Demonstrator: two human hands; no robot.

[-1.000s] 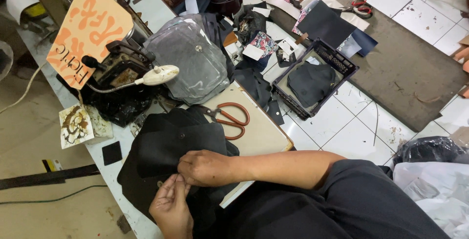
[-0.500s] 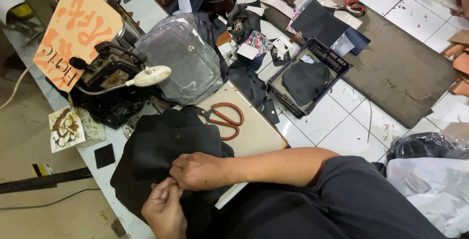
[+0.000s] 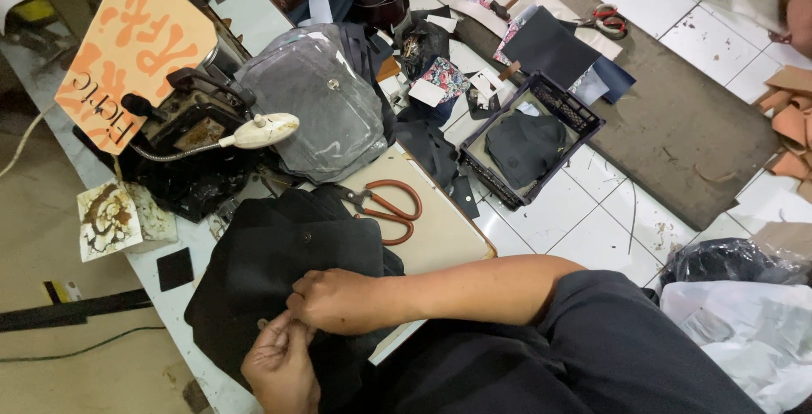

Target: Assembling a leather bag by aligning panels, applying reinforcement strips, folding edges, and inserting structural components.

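Note:
A black leather bag (image 3: 279, 262) with a flap lies on the white worktable (image 3: 190, 329) in front of me. My right hand (image 3: 338, 300) reaches in from the right, its fingers pinching the bag's near edge. Just below it, my left hand (image 3: 283, 367) grips the same edge, thumb and fingers closed beside a small metal stud (image 3: 262, 323). The two hands touch each other. Orange-handled scissors (image 3: 389, 207) rest on a tan board (image 3: 440, 232) just beyond the bag.
A black sewing machine (image 3: 190, 148) with a white lamp (image 3: 262, 131) and an orange-lettered card (image 3: 135, 46) stands at the left. A grey bag (image 3: 317, 105) sits behind the scissors. On the tiled floor are a black crate (image 3: 529, 139), a brown mat (image 3: 677, 118) and plastic bags (image 3: 744, 321).
Both hands stay pinched on the bag's near edge, shifting only slightly. The view has drifted a little; the scissors and machine have not moved.

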